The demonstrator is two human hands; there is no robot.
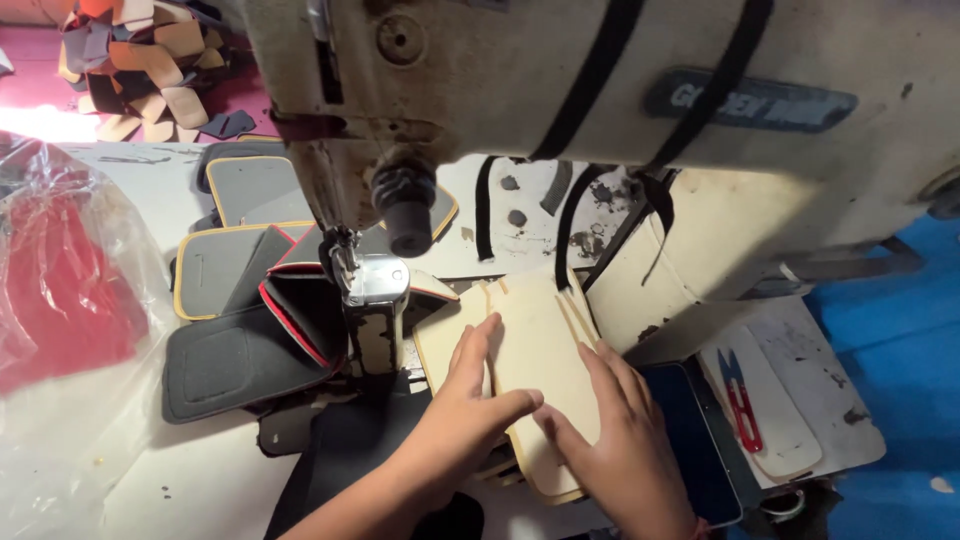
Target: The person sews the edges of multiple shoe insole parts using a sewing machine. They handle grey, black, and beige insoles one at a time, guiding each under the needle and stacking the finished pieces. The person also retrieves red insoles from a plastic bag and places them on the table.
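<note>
- Under the arm of the sewing machine point(600, 90), a stack of pale tan panels point(535, 345) lies flat on the machine bed, just right of the presser foot point(372, 290)
- Left hand point(470, 405): open and flat, palm down, fingers together and pointing away from the person; it presses on the left and centre part of the top panel and grips nothing
- Right hand point(610, 430): open and flat, fingers spread slightly, resting on the right and near part of the same stack; its thumb tip meets the left hand's fingers over the panel
- Panels: thin, stiff-looking sheet material, matt and smooth, with straight sides and rounded near corners; several layers are offset so their edges show at the right and near sides
- Machine body: cream-painted metal, worn and stained, with black straps point(600, 60) wrapped over it
- Left of the presser foot: dark grey padded pieces point(225, 360), some edged in yellow piping, one edged in red, overlapping in a loose pile
- Far left: clear crinkled plastic bag point(60, 300) holding red material
- Right of the hands: red-handled thread snips point(740, 400) lying on a pale board, well apart from the stack
- Near the right wrist: dark blue flat piece point(690, 440), partly under the right hand
- Top left: heap of tan and dark cut pieces point(150, 60) on a red surface
</note>
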